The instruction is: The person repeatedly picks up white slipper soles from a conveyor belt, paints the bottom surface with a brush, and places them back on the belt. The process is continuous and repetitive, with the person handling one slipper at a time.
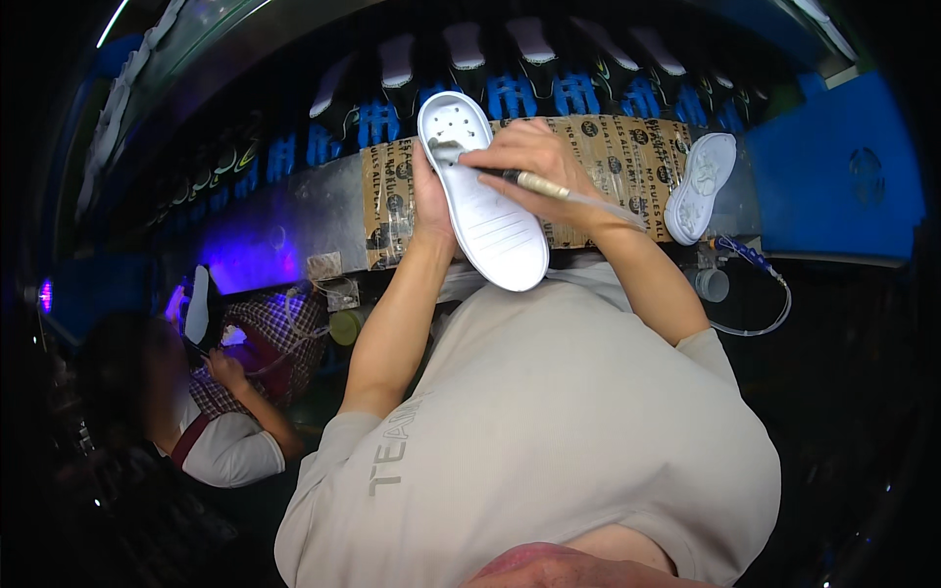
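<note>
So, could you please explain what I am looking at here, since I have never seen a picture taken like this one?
There is no machine here, only a person at work. The single picture comes from a wide-angle camera worn on that person's head, looking down, so straight edges bend near the rim and the pale T-shirt fills the lower part.

The left hand grips a white shoe sole by its edge, its inner side facing the camera. The right hand holds a brush-like tool with a thin clear tube at its rear; its tip rests on the sole.

Beyond is a bench with a taped cardboard panel, another white sole leaning there, and rows of soles behind. At lower left a co-worker in a checked apron works under violet light.
</note>
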Demonstrator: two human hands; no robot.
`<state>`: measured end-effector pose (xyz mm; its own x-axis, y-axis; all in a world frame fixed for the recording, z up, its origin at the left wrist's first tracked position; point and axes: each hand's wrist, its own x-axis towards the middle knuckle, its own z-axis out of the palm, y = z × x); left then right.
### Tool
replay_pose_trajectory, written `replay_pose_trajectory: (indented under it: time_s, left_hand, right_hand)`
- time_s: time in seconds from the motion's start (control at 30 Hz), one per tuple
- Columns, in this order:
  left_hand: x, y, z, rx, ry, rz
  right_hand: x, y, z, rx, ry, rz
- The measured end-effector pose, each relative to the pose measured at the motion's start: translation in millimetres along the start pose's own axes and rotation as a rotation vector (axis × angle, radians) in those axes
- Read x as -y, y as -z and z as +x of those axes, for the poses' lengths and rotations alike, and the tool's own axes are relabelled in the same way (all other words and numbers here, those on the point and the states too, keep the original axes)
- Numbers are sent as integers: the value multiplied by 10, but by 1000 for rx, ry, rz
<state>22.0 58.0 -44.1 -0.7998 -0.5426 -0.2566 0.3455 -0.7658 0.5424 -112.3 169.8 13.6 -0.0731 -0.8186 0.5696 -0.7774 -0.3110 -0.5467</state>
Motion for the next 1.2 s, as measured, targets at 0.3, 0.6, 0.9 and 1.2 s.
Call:
replay_pose_trajectory:
  time_s: [0.3, 0.6, 0.9, 1.2]
  left_hand:
    - [-265, -79, 110, 272, -23, -211]
    - [-716, -229, 204, 438, -173, -57]
    - [-1074, -682, 131, 514, -136, 309]
    - [-1050, -997, 406, 272, 76, 1137]
  right_hand:
    - [270, 131, 1, 207, 162, 37]
    - [527, 395, -23, 438, 179, 350]
    - [487, 533, 3, 464, 173, 561]
    - [460, 647, -1, 459, 4, 448]
